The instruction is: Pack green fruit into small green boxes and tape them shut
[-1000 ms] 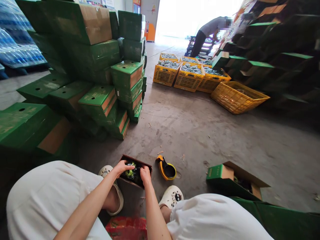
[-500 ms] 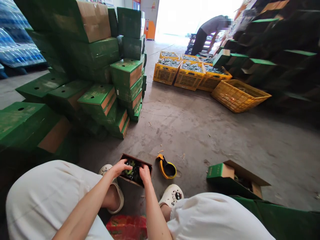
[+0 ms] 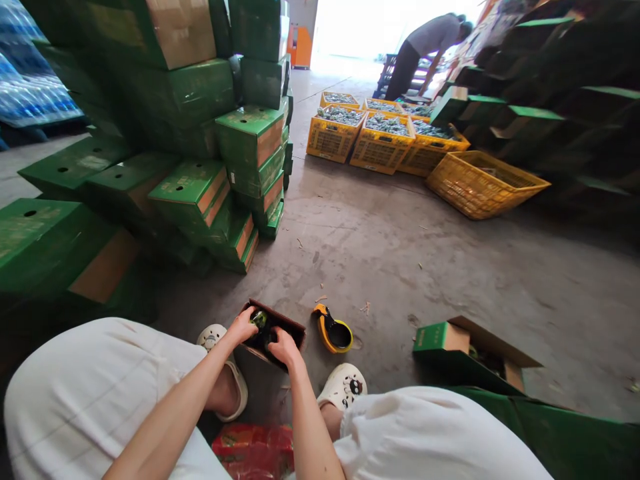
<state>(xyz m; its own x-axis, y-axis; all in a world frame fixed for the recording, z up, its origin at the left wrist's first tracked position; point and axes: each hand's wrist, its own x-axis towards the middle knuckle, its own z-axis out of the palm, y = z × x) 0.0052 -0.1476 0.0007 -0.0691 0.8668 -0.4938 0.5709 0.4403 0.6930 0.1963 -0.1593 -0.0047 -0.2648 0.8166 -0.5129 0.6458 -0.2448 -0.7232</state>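
A small open cardboard box (image 3: pixel 295 323) with a dark inside stands on the floor between my feet. Both hands reach into it from above. My left hand (image 3: pixel 243 326) curls its fingers round a glossy dark green bundle (image 3: pixel 259 319) at the box's left end. At the right end, my right hand (image 3: pixel 284 347) has its fingers bent and pressed down inside; what they grip is dark and I cannot make it out. Just right of the box lies a yellow-and-black tape dispenser (image 3: pixel 334 332).
Stacked green cartons (image 3: pixel 250 137) rise at the left. Yellow crates (image 3: pixel 383 143) of wrapped goods stand ahead, beside a tilted yellow crate (image 3: pixel 480 187). An open green box (image 3: pixel 440 343) lies at the right, a red package (image 3: pixel 253 450) between my legs. A person (image 3: pixel 430 40) bends at the back.
My left fingers have closed in round the green bundle. My right hand has shifted left, further over the box's middle. The view has tilted slightly downward.
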